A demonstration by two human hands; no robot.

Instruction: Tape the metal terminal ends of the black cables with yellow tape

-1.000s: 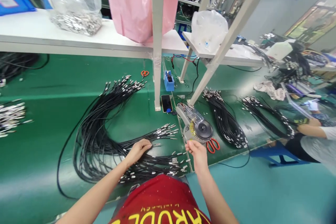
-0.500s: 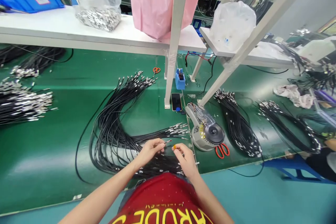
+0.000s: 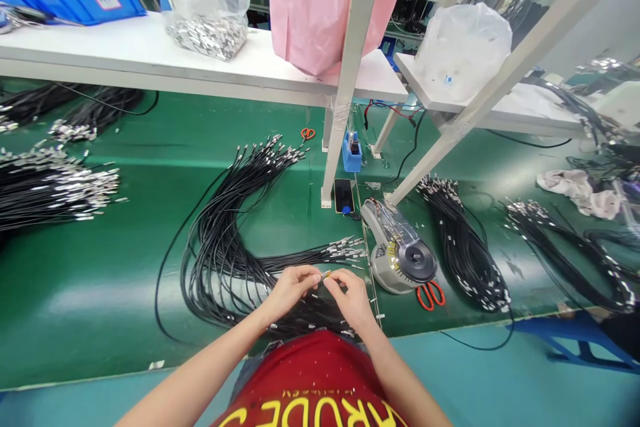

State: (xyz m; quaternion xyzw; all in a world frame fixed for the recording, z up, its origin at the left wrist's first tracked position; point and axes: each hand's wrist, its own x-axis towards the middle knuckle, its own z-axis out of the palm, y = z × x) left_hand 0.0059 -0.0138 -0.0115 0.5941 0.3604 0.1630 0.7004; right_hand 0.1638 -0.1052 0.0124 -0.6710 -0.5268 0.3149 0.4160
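**Two hands meet over one cable tip**

The step in hand looks like fitting a small amber bit (image 3: 328, 273), probably tape, onto a metal tip (image 3: 323, 277). The left hand (image 3: 293, 288) is nearly closed, thumb and forefinger pinching what seems to be the tip; its cable cannot be traced under the fingers. The right hand (image 3: 351, 297) is likewise pinched, thumb against forefinger, at the amber bit. The two sets of fingertips all but touch, so whether the bit is on the tip yet cannot be told. The next move seems to call for a steady left hand while the right presses the bit flat and square, without crushing the tip.

The cables (image 3: 213, 257) lie on the bench (image 3: 135, 260) in a loose C that opens to the right: one end well beyond the left hand, the bend to its left, the other end around the hands. They are thin, black and slightly shiny, with silvery tips. Some tips fan out just beyond the hands; others lie on the near side, partly hidden. One stray cable loops out farther left.

Right of the right hand sits the dispenser (image 3: 403, 255), with red scissors (image 3: 431, 295) beside it.
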